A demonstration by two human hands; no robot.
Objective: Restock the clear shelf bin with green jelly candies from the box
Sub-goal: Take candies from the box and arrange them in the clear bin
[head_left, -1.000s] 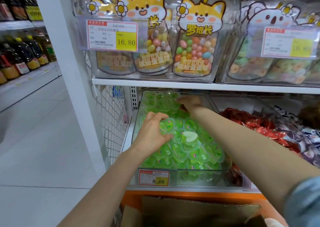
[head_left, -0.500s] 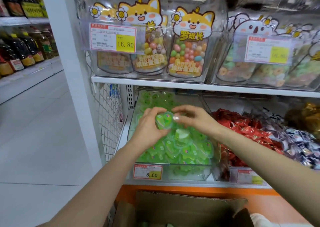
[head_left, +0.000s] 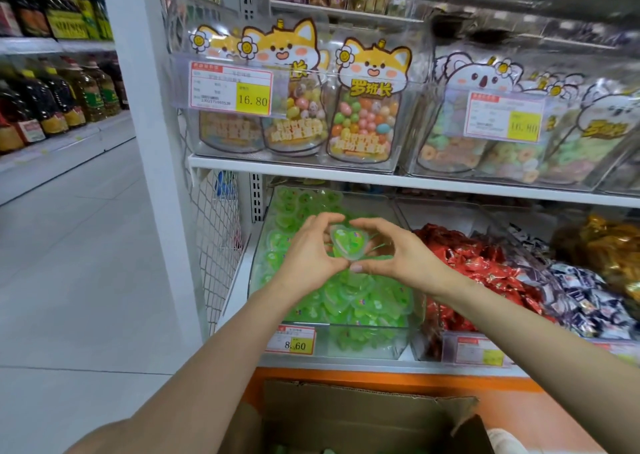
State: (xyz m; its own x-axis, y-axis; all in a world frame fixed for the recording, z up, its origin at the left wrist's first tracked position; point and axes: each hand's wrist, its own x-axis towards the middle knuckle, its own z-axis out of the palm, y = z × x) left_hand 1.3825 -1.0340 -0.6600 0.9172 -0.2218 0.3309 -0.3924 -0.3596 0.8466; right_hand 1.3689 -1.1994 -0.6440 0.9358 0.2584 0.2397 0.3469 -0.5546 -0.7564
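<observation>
Glossy clear plastic forms the bin (head_left: 412, 318) and heart-shaped jelly cup (head_left: 347, 244), shiny crinkled foil wraps the red candies (head_left: 485, 266), and matt brown cardboard makes the box (head_left: 363, 419).

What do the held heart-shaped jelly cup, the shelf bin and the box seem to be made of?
Jelly cup: probably clear plastic, glossy; green shows through.
Shelf bin: clear rigid plastic, likely acrylic; candies visible through its wall.
Box: brown matte cardboard, bent flaps.

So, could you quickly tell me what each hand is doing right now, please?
Left hand: grips the heart-shaped green jelly cup.
Right hand: grips the same cup from the other side.
</observation>
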